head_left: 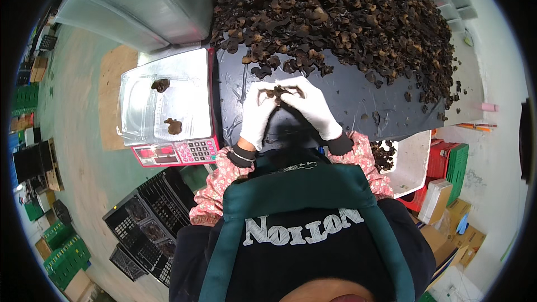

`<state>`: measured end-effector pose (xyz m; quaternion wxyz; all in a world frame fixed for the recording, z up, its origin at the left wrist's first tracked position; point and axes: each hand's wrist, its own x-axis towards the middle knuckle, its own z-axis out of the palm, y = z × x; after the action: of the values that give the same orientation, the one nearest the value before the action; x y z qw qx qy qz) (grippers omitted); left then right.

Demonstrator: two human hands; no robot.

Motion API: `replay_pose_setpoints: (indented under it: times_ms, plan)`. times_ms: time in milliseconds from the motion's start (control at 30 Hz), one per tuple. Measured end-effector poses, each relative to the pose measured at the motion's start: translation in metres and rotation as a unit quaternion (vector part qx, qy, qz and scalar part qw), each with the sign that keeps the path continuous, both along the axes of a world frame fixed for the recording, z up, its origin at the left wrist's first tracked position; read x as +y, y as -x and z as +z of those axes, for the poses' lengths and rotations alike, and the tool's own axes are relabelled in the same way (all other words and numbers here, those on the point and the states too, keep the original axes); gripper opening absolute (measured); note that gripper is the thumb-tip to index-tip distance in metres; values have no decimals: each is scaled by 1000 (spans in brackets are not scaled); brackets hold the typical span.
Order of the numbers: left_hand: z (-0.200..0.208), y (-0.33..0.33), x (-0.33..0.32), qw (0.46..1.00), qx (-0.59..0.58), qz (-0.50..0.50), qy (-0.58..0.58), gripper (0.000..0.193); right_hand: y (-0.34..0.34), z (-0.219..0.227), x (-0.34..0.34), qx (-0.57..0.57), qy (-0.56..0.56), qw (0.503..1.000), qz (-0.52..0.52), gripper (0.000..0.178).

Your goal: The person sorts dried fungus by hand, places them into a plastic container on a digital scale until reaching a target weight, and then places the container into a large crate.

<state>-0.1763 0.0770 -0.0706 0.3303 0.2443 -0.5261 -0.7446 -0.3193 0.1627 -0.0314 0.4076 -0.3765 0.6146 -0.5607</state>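
Observation:
Both my hands wear white gloves and meet over the near edge of a table covered in black plastic sheeting [347, 100]. Between the fingertips of my left hand [257, 114] and my right hand [311, 105] is a small dark brown piece of wood ear mushroom [277, 94]. Fingers of both hands are closed on it. Just beyond them lies a large heap of the same curled mushroom pieces [330, 17]. To my left stands a red digital scale [196, 151] with a clear plastic tray [142, 106] on top. Two mushroom pieces [160, 85] rest apart in that tray.
Tall stacked clear plastic containers [140, 5] stand behind the scale. Black crates [148, 221] sit low at my left. Below the table at right is a white foam box [411, 162] with mushroom pieces, beside red and green crates [457, 173] and cardboard boxes [436, 201].

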Motion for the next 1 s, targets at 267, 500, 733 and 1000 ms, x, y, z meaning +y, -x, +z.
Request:
replay_pose_setpoints:
  times_ms: [267,500,733,1000]
  plan:
    - [-37,14,19,992,-59,-108,-19,43,51,23,136,25,-163,962,-219,13]
    - [-58,30,-55,914,-234,256,210,26,101,6,329,490,-574,629,-186,20]
    - [-45,82,-78,796,-464,216,323,49,115,-19,191,422,-237,857,-177,23]
    - [-72,50,-77,896,-336,186,225,20,104,-39,-22,446,-86,885,-104,30]
